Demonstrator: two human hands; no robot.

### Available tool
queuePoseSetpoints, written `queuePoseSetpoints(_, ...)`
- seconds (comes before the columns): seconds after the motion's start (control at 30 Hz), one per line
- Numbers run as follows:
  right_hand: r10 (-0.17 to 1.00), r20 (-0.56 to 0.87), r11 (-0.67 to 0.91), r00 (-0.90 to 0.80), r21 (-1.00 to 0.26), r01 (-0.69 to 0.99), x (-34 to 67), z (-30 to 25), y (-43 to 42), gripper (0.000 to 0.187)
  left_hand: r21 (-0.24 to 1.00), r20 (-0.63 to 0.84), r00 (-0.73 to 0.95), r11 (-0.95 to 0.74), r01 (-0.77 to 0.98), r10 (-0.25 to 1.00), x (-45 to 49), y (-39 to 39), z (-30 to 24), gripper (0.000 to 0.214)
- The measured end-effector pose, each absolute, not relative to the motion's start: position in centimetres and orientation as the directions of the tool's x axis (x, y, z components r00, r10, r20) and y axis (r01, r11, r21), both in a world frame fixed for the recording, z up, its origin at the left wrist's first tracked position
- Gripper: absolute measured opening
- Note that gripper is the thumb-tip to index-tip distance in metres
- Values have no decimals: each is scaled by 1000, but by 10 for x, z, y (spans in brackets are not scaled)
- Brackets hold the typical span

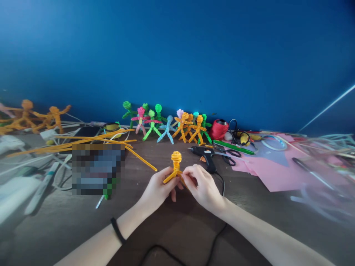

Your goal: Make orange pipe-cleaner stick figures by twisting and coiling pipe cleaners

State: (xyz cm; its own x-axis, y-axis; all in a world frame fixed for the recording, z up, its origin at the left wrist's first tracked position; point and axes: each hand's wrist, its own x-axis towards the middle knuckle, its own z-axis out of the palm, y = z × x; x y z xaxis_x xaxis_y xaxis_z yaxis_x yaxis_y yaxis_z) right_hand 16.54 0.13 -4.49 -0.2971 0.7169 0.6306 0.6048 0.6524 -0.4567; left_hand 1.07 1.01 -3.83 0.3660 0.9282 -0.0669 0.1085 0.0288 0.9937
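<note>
A blue wall [177, 55] rises behind a dark table [155, 231]. Pink paper [273, 175] lies at right. The left hand [161, 183] grasps and the right hand [202, 184] pinches. A black glue gun [208, 157] lies just beyond the right hand. Held upright between both hands is an orange figure [176, 159].

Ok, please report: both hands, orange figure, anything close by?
Left hand holding orange figure, head up. Right hand pinching its lower part. Glue gun lies just beyond right hand.
</note>
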Motion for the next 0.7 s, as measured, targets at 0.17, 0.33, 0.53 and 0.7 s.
queuePoseSetpoints(0.17,719,631,646,-290,-455,613,165,-46,3,11,992,-82,353,43,117,932,12,10,-38,15)
queuePoseSetpoints(0.33,724,631,643,-280,-470,605,165,-46,3,10,992,-83,362,45,114,928,11,9,-38,15)
queuePoseSetpoints(0.53,731,628,636,-267,-485,600,164,-48,3,8,993,-74,375,34,113,924,11,10,-41,15)
queuePoseSetpoints(0.7,712,649,654,-268,-474,589,164,-50,4,8,990,-60,372,6,142,926,11,9,-41,17)
